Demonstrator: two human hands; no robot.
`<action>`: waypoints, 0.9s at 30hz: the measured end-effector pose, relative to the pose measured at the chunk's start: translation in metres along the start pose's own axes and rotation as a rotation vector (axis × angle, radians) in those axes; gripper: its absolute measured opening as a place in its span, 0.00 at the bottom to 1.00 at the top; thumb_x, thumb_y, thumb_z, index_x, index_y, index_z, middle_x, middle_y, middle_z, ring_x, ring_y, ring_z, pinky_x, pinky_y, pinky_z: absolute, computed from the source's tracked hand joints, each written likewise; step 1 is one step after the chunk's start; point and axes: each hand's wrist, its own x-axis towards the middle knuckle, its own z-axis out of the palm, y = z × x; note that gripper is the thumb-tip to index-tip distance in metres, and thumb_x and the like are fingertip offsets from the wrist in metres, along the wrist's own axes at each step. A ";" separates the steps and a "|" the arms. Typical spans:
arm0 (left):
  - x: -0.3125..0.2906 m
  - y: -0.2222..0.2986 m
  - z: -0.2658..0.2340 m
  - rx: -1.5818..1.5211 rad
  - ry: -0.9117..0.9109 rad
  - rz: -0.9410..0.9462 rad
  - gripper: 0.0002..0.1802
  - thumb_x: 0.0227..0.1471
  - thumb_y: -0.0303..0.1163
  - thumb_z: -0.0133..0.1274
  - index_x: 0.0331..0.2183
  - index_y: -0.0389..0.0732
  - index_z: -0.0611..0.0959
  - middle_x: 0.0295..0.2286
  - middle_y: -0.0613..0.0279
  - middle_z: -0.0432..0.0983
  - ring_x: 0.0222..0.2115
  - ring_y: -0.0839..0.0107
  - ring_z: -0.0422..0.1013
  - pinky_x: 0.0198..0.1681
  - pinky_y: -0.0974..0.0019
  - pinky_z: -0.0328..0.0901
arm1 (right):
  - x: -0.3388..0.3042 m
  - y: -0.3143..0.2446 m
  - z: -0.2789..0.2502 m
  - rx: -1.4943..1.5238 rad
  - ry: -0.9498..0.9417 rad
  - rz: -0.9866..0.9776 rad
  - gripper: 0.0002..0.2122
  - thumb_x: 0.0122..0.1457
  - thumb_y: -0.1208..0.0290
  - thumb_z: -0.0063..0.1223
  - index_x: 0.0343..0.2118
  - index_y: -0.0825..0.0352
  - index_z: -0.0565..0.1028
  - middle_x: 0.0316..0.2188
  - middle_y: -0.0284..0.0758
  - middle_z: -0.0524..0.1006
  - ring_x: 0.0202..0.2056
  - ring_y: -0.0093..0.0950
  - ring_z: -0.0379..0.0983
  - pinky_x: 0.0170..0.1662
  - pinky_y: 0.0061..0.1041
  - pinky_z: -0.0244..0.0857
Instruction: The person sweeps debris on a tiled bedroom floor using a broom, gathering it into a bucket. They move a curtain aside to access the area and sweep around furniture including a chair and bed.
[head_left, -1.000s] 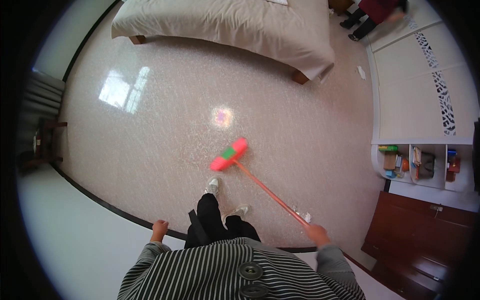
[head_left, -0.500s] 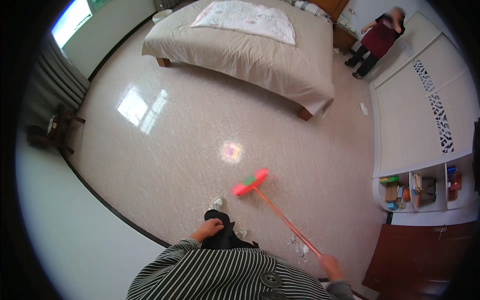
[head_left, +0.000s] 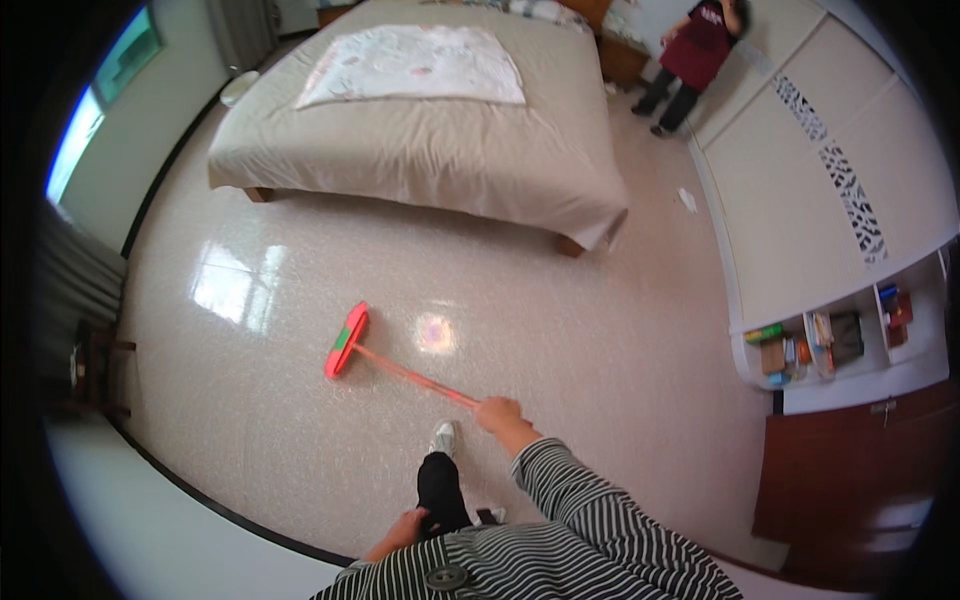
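Note:
A broom with a red head point(head_left: 347, 341) and a green patch on it lies across the floor left of the bright round reflection. Its orange-pink handle point(head_left: 415, 378) runs back to my right hand point(head_left: 500, 413), which is closed around it with the arm stretched forward. My left hand point(head_left: 405, 527) hangs loosely beside my black trouser leg point(head_left: 440, 490), its fingers partly visible and nothing held in them. One white shoe point(head_left: 443, 437) shows ahead of that leg. The broom's upper handle end is hidden behind my hand and sleeve.
A bed point(head_left: 420, 160) with a beige cover stands ahead. A person in a dark red apron point(head_left: 697, 50) is by the white wardrobe point(head_left: 800, 140). A white scrap point(head_left: 687, 200) lies nearby. Shelves point(head_left: 850, 340) and a brown door point(head_left: 850, 480) are right; a dark wooden stool point(head_left: 105, 370) is left.
The broom head has swung left across the floor, past the bright reflection. My right hand has moved forward and left with the handle. My left hand stays low by my leg.

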 end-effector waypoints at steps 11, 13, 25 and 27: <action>0.137 0.020 -0.062 0.353 -0.415 0.742 0.11 0.42 0.39 0.43 0.23 0.43 0.76 0.23 0.59 0.70 0.29 0.61 0.66 0.32 0.61 0.61 | -0.310 0.249 0.026 0.056 -0.218 0.656 0.20 0.52 0.55 0.28 0.31 0.62 0.72 0.26 0.44 0.72 0.30 0.42 0.69 0.33 0.38 0.62; 0.166 0.027 -0.047 0.276 -0.543 0.650 0.11 0.43 0.38 0.43 0.23 0.43 0.76 0.22 0.59 0.70 0.28 0.62 0.66 0.32 0.61 0.61 | -0.351 0.271 0.038 0.033 -0.209 0.778 0.19 0.52 0.55 0.29 0.31 0.61 0.72 0.26 0.42 0.73 0.29 0.41 0.69 0.33 0.38 0.62; 0.256 0.140 -0.014 0.593 -0.661 0.499 0.10 0.43 0.36 0.40 0.23 0.43 0.74 0.21 0.60 0.67 0.24 0.62 0.66 0.34 0.58 0.59 | -0.089 0.310 -0.019 0.228 0.372 0.282 0.11 0.48 0.63 0.41 0.24 0.65 0.72 0.22 0.37 0.73 0.26 0.35 0.69 0.29 0.34 0.62; 0.272 0.160 0.002 0.656 -0.672 0.479 0.10 0.42 0.36 0.40 0.23 0.43 0.73 0.21 0.60 0.67 0.24 0.62 0.66 0.35 0.58 0.58 | -0.053 0.355 -0.013 0.211 0.245 0.315 0.11 0.48 0.63 0.41 0.24 0.65 0.73 0.23 0.38 0.73 0.27 0.35 0.70 0.29 0.34 0.62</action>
